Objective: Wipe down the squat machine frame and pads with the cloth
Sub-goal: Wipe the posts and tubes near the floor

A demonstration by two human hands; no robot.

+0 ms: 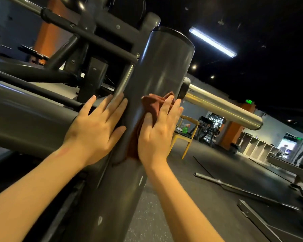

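Fingers (110,109) on the left hand (94,130) lie straight and slightly spread, gripping nothing, laid flat on the metal where a thick horizontal tube (24,116) meets the upright post (164,67); those of the right hand (157,133) are stretched out too, not curled, and press the cloth (150,103) against the post's front face. On my feed the biggest thing is the squat machine frame (98,37), dark grey, filling the left and centre of the view with crossing bars and bolted joints, all tilted by the head camera's angle. Its upright post is a wide round column with a black cap on top, and the right hand sits about halfway up the part I can see. Beyond it the dark rubber floor (217,163) runs off to the right. A polished steel sleeve (222,107) juts from the post's right side, just above the right hand and apart from it. A long bar (234,186) lies on the floor to the right, well apart from the machine. Further back a wooden chair (187,137) stands partly hidden behind the right hand. The cloth is reddish brown and bunched, showing above the fingertips and hanging below the palm, touching the post along its length. Smallest, a green spray bottle (185,129) sits on the chair seat
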